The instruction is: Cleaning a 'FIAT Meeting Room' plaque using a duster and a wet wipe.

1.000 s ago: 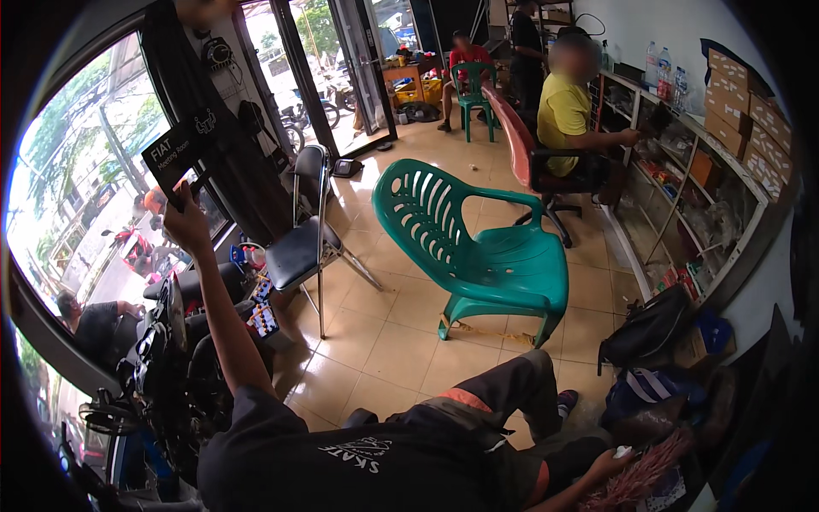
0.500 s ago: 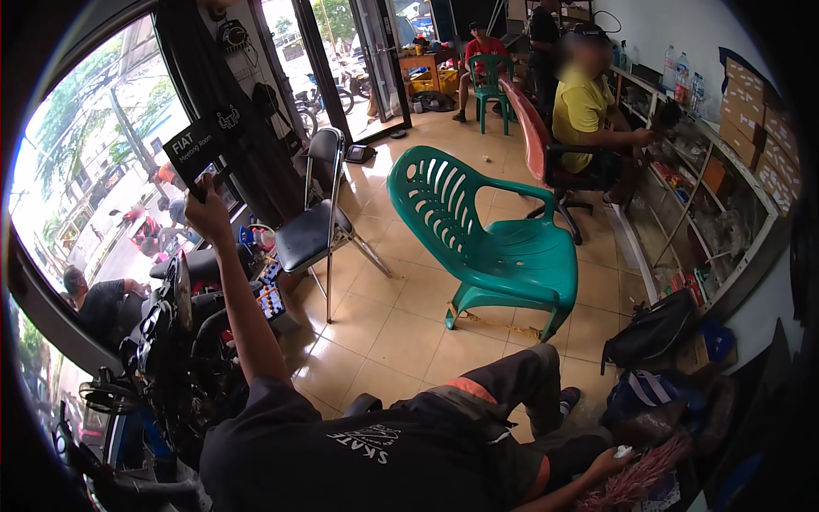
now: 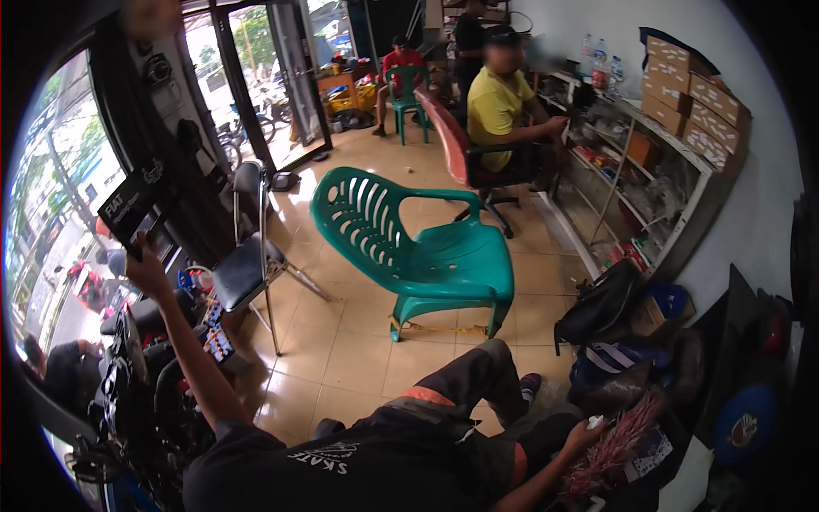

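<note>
Raised at the left, my left hand [image 3: 147, 269] is closed on the lower edge of a flat black sign [image 3: 132, 205] with white lettering and a small figure symbol. The sign is tilted and overlaps the dark curtain behind it. Low at the right, beside my knee, my right hand [image 3: 583, 439] has its fingers curled round a small white thing [image 3: 595, 421], perhaps a crumpled cloth or tissue; its kind is unclear. Right against that hand is a pinkish feathery duster [image 3: 616, 444]. Whether the hand also grips the duster cannot be seen.
A green plastic armchair [image 3: 456, 256] stands ahead, a black folding chair [image 3: 243, 273] left of it. Motorcycle parts [image 3: 128, 375] crowd the left window. A person in yellow [image 3: 495, 107] sits by a glass cabinet [image 3: 648, 205]; two others are farther back. Bags [image 3: 601, 307] lie at right.
The view has turned right, so the room has slid left. My left hand still holds the sign; my right hand still holds the small white thing beside the duster. The person in yellow has turned their head.
</note>
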{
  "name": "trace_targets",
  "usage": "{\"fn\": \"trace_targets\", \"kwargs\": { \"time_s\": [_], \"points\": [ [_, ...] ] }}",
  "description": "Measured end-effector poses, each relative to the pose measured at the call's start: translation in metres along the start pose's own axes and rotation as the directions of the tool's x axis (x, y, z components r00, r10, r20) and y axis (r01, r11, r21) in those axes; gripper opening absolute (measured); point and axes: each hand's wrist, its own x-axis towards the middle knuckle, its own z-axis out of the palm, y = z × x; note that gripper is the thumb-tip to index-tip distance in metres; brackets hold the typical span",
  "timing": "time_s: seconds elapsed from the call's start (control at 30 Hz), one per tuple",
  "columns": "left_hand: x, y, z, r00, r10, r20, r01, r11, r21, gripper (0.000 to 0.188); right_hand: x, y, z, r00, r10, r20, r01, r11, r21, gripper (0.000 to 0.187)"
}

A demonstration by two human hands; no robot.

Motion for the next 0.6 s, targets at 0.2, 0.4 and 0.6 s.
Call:
{"fn": "trace_targets", "kwargs": {
  "time_s": [0.2,0.4,0.6],
  "points": [
    [-0.039,-0.004,0.029,0.993,-0.055,0.106,0.084,0.952,-0.295,0.033,-0.004,-0.001,-0.012,0.998,0.048,0.031,-0.051,0.994,0.098,0.057],
    [-0.135,0.025,0.079,0.756,-0.241,0.609,0.582,0.673,-0.456,0.031,-0.004,0.001,-0.013,0.996,-0.043,-0.078,0.052,0.992,0.112,0.045],
    [-0.281,0.084,0.110,0.219,-0.159,0.963,0.823,0.560,-0.095,0.045,-0.015,-0.035,-0.014,0.994,0.072,0.083,-0.079,0.993,0.086,0.063]
  ]
}}
